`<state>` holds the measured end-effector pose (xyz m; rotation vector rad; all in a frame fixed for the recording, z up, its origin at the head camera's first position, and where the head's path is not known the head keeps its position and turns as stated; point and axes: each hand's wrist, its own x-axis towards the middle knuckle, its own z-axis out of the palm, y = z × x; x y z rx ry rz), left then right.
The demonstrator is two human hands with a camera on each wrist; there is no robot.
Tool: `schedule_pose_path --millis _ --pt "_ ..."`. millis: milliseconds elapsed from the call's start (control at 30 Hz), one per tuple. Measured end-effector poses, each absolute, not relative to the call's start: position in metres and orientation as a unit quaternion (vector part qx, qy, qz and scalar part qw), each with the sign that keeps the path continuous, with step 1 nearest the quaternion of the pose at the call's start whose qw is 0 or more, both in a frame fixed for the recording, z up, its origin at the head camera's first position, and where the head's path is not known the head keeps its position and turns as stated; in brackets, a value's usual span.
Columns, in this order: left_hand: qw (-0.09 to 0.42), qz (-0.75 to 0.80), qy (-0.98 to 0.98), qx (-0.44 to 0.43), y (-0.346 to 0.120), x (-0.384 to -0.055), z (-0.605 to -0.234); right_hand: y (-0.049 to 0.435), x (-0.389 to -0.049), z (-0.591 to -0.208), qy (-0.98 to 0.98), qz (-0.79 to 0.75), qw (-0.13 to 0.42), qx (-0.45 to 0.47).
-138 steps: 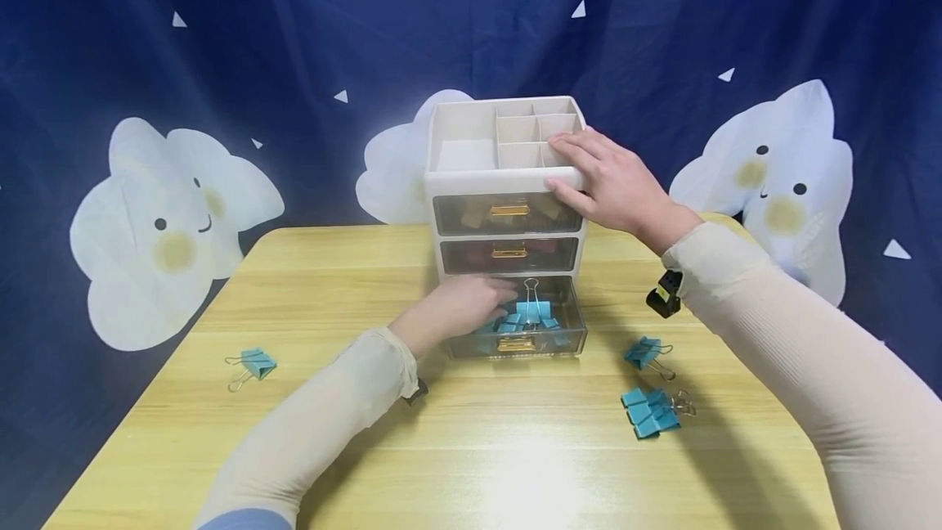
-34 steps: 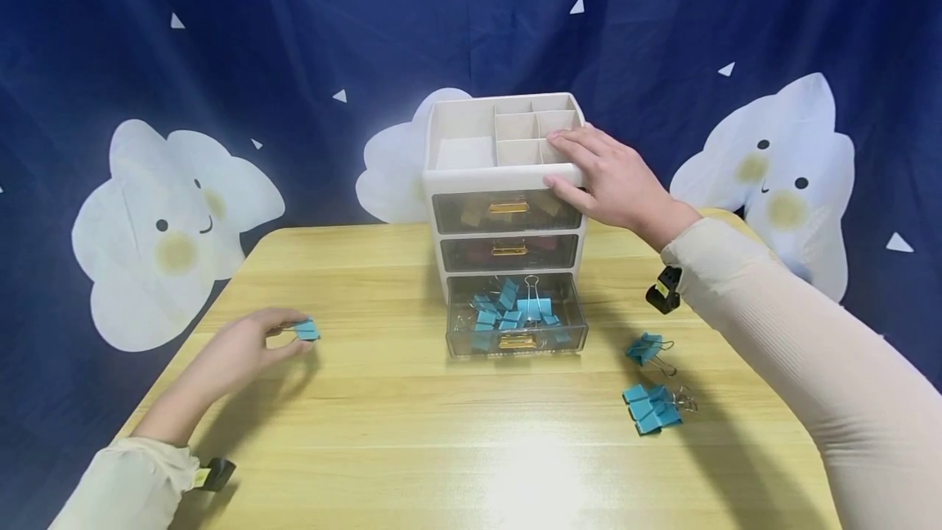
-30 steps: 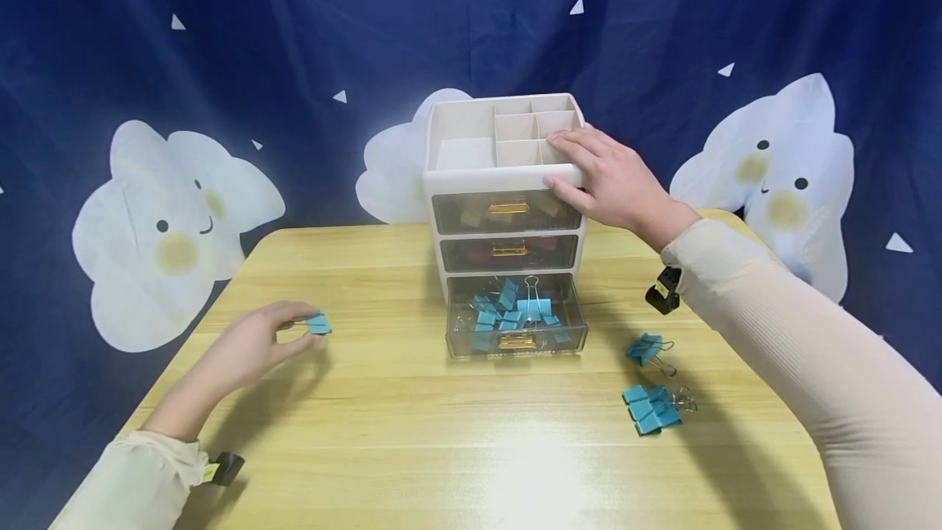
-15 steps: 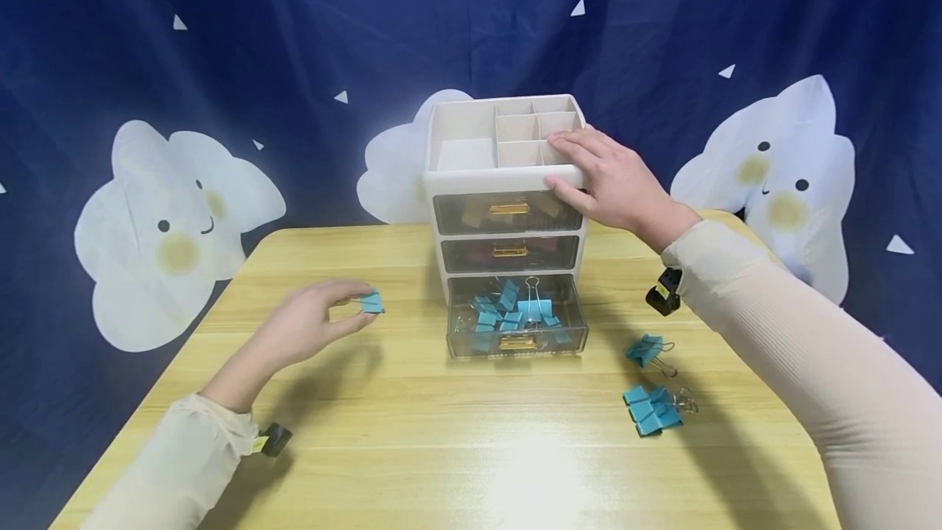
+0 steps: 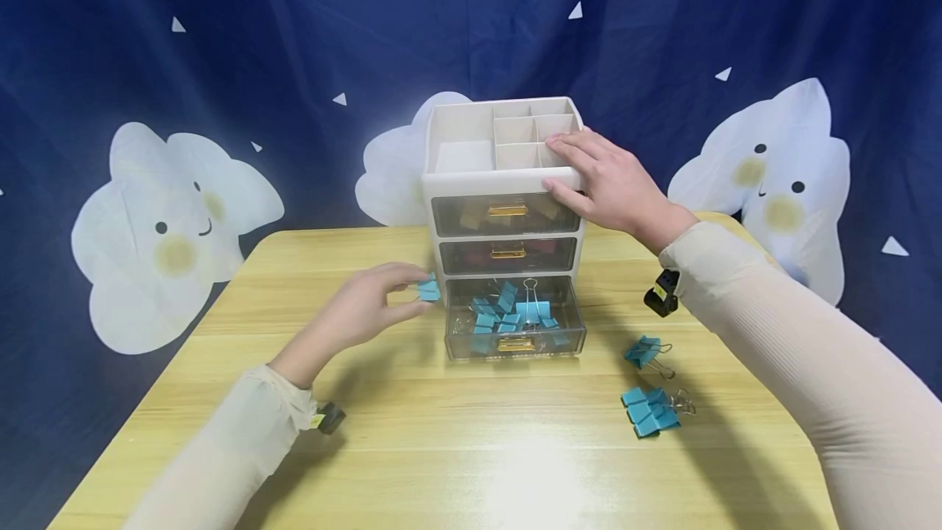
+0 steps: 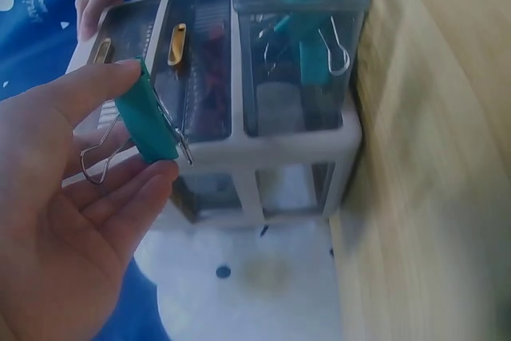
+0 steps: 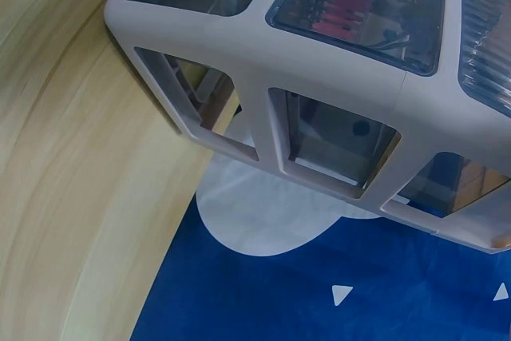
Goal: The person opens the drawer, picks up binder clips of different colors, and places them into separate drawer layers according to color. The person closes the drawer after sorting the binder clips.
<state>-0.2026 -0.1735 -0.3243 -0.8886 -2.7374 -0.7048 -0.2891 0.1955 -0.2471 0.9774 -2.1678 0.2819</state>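
Observation:
Between thumb and fingertips my left hand (image 5: 356,307) pinches a teal binder clip (image 5: 428,289), held just left of the pulled-out bottom drawer (image 5: 462,345). The left wrist view shows this binder clip (image 6: 146,121) close up, its wire handles sticking out on both sides. Several teal clips (image 5: 533,312) lie in the see-through drawer, one with its wire handle upright. My right hand (image 5: 621,190) rests on the top right corner of the white drawer organizer (image 5: 471,183), fingers over the rim and thumb on the front. The right wrist view shows the organizer's side but not that hand.
On the table (image 5: 412,448) to the right lie a single teal binder clip (image 5: 644,352) and a small group of clips (image 5: 651,412). Two upper drawers (image 5: 464,256) with gold handles are closed. A blue curtain (image 5: 294,39) with clouds hangs behind.
My left hand left the drawer, picked up the binder clip from the left of the table and carried it right, up to the drawer. My right hand stayed on the organizer.

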Motion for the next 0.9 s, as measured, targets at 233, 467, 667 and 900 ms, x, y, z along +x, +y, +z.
schedule_pose_path --millis 233,467,667,900 --pt "0.081 -0.239 -0.916 -0.313 -0.15 -0.214 -0.327 0.195 -0.289 -0.247 -0.843 0.108 0.364 0.381" --pt "0.074 -0.24 -0.914 -0.32 -0.125 -0.222 -0.332 0.195 -0.289 -0.247 -0.842 0.106 0.365 0.382" --pt "0.069 -0.235 -0.916 -0.319 -0.104 -0.225 -0.338 0.196 -0.29 -0.247 -0.842 0.107 0.363 0.383" --pt "0.051 -0.212 -0.917 -0.333 -0.083 -0.227 -0.349 0.196 -0.29 -0.248 -0.842 0.105 0.364 0.384"
